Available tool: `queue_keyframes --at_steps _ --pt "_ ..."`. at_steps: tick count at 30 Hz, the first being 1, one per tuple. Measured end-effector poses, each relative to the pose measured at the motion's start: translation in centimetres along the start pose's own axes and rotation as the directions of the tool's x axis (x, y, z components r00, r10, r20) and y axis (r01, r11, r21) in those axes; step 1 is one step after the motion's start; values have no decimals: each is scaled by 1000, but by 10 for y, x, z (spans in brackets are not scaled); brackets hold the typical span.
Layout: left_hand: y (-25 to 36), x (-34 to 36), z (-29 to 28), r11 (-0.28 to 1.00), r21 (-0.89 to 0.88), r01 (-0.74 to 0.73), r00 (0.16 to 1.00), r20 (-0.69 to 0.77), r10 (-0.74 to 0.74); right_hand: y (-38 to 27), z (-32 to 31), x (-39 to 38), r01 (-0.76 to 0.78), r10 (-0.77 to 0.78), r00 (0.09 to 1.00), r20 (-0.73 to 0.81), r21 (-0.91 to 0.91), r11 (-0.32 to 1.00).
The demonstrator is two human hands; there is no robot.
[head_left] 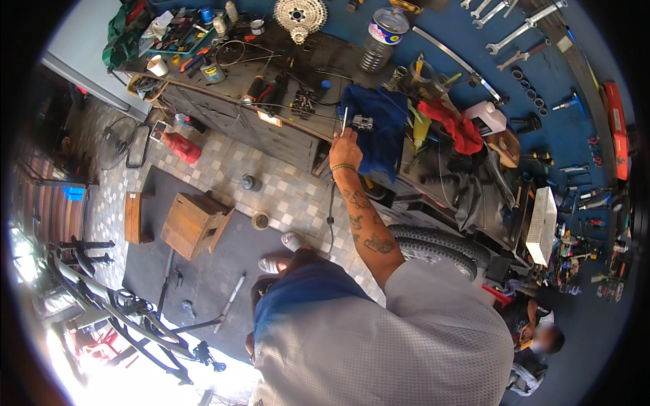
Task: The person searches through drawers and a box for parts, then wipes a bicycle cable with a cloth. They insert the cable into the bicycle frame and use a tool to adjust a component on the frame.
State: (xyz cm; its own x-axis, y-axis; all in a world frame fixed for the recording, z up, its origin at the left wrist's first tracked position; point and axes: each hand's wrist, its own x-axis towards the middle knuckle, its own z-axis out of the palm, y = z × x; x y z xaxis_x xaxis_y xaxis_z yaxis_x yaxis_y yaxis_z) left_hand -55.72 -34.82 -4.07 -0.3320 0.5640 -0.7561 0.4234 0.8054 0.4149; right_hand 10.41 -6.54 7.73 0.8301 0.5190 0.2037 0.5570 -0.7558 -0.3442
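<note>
One right hand [344,150] had its fingers wrapped closed around a slim silver rod-like tool [346,119], which pointed toward the far side of the workbench [288,141]; of the left hand [250,346] only an apparent sliver showed, so I could not tell its grip. Just right of the tool, a small silver metal part [363,122] lay on a soft blue cloth [387,134]. The tool looked light, stiff and smooth, likely steadiest held mid-shaft; the part seemed rigid, perhaps slippery if oily, and best pinched by its sides. Farther right, a clear plastic jar [376,54] bore a blue-and-white printed label.
</note>
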Motion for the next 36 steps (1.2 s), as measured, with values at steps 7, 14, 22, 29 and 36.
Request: queue_keyframes --at_steps 7,14,22,29,36 --pt "22 19 -7 998 -58 -6 1000 -5 6 -4 -20 -16 11 -10 1000 -8 110 994" --pt "24 23 -1 918 -266 -292 956 -94 277 109 -80 -1 -135 132 937 -323 13 991" --pt "62 33 -2 956 -222 -191 982 -49 185 165 -78 27 -300 301 953 -43 12 954" --pt "145 82 -17 919 -319 -232 972 -42 230 122 -124 19 -360 365 897 -248 69 931" --pt "316 129 -3 825 -357 -439 856 113 505 91 -140 10 -393 356 836 -418 -3 920"
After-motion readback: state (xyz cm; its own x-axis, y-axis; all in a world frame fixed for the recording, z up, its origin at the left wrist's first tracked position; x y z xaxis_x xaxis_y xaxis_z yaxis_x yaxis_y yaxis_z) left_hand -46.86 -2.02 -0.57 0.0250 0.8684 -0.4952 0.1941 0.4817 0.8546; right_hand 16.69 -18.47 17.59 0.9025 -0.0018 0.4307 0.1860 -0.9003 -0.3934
